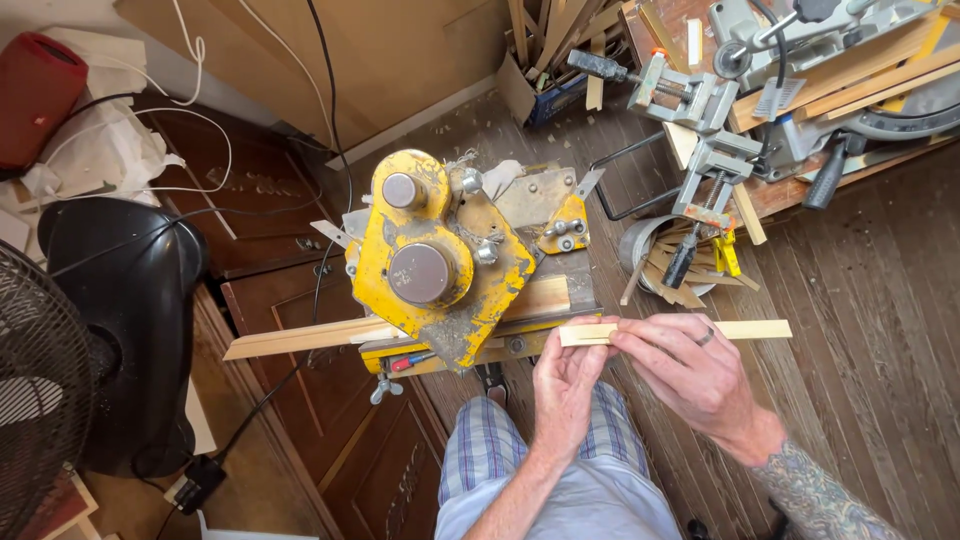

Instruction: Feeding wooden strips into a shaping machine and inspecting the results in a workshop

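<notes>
Pale wood is what both hands are on: a thin wooden strip [680,331] held level just to the right of the yellow machine [440,255]. The left hand [567,378] grips the strip's near end, thumb on top and fingers curled beneath. The right hand [690,370] pinches it a little further along, fingertips on its upper face, a ring on one finger. The free end of the strip juts out beyond the right hand.

Judging from the pictures, the step in hand is lining the strip up with the machine's slot, where a longer strip of moulding [300,340] already lies and sticks out well to the left of the hands. To do that well, the strip should stay flat and level with the moulding. The left hand should steer the end while the right hand only steadies. Fingers are best kept clear of the machine's edge.

Much is unclear. The left hand covers the strip's near end, so it cannot be told whether it touches the machine. The machine's working parts lie under its yellow cover. What carries the machine is mostly hidden, though a dark wooden cabinet [290,200] shows below it. The clamps [700,130] and the saw [840,70], far beyond the right hand, are cut off by the frame.
</notes>
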